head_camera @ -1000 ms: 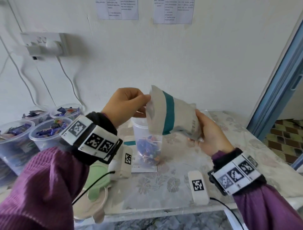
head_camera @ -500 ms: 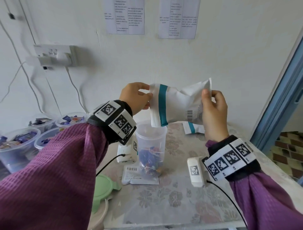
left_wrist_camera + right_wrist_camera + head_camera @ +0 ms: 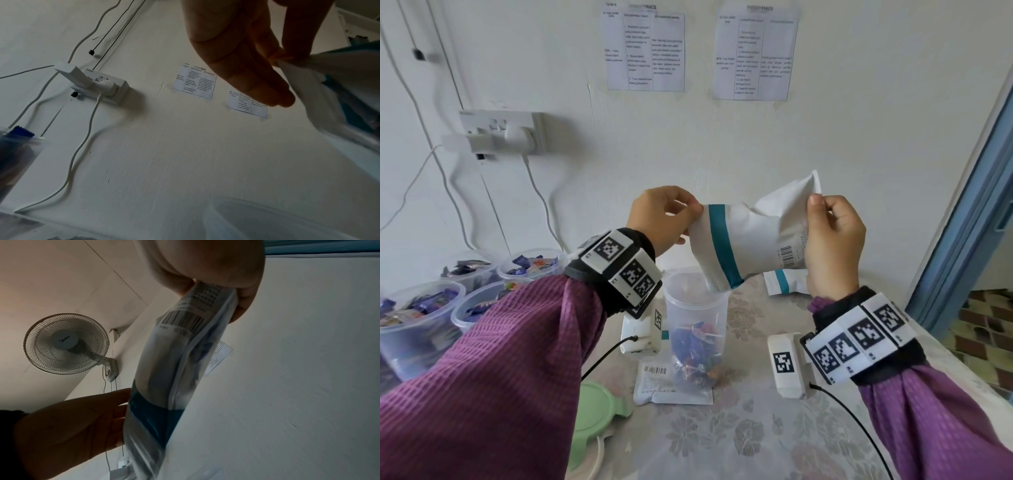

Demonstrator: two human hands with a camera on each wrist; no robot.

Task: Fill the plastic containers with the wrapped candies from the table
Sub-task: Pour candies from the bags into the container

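Candy pouch (image 3: 753,240) held in the air by both hands, above the open container (image 3: 697,318) that stands on the table (image 3: 774,438) about mid-way across, toward its wall-side edge. Left hand (image 3: 661,219) pinching the pouch's mouth end, thumb and forefinger closed on the white flap next to the teal band; other fingers loosely extended in the left wrist view (image 3: 246,53). Right hand (image 3: 832,243) curled round the sealed bottom end, barcode panel under the fingers, same in the right wrist view (image 3: 216,269). Long axis of the pouch tilted: bottom end high at the right hand, mouth end low, lower mouth corner just over the container's rim and slightly toward its right side. Wrapped candies (image 3: 697,353) already in the container's lower part, top part unfilled. Whether the mouth is open cannot be told. Probable step: pouring; mouth needs to stay centred over the rim, else candies spill onto the table. Left hand nearer the container, so aiming is its job; right hand lifts. 4 filled tubs (image 3: 421,318) near the table's left edge, 1 flat pouch (image 3: 671,383) beside the container, another (image 3: 786,281) toward the back right.
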